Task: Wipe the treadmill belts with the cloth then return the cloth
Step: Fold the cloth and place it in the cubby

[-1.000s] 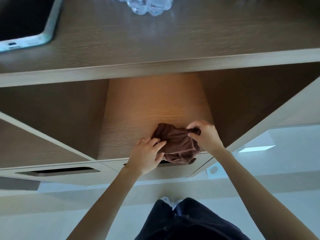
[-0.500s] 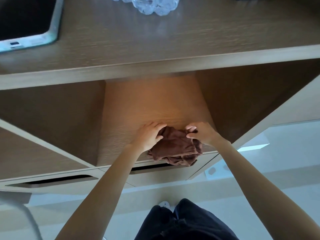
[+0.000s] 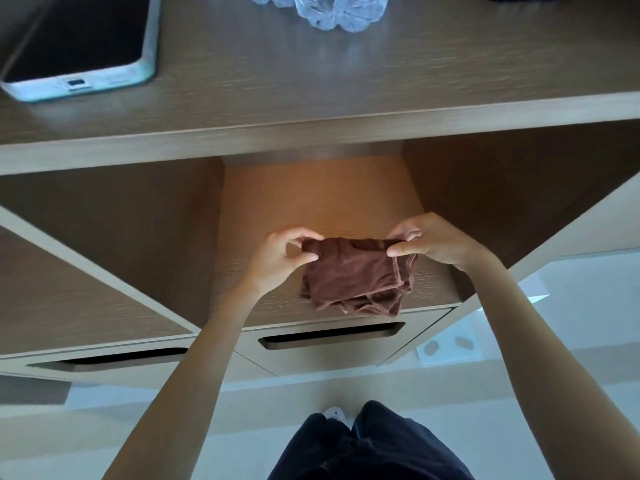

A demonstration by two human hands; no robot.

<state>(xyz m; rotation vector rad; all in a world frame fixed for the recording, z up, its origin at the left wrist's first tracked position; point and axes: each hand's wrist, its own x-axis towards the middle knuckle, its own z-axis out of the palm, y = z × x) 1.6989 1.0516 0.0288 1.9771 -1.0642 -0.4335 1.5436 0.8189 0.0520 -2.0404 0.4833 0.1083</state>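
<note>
change: cloth [image 3: 356,275] was bunched, now spread over shelf [image 3: 311,202]
L hand [image 3: 277,261] & R hand [image 3: 433,242]: each pinches a top corner
task: prob. return step, nearly done

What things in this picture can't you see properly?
All in the head view:
1. Glass thing: cut off by the top edge; what it is stays unclear.
2. Phone: top part cut off by the top edge.
3. Shoe: mostly hidden by the trousers.
4. Cloth, pinched by the left hand and right hand: its folds hide its own underside.
5. Treadmill: not in view.
</note>
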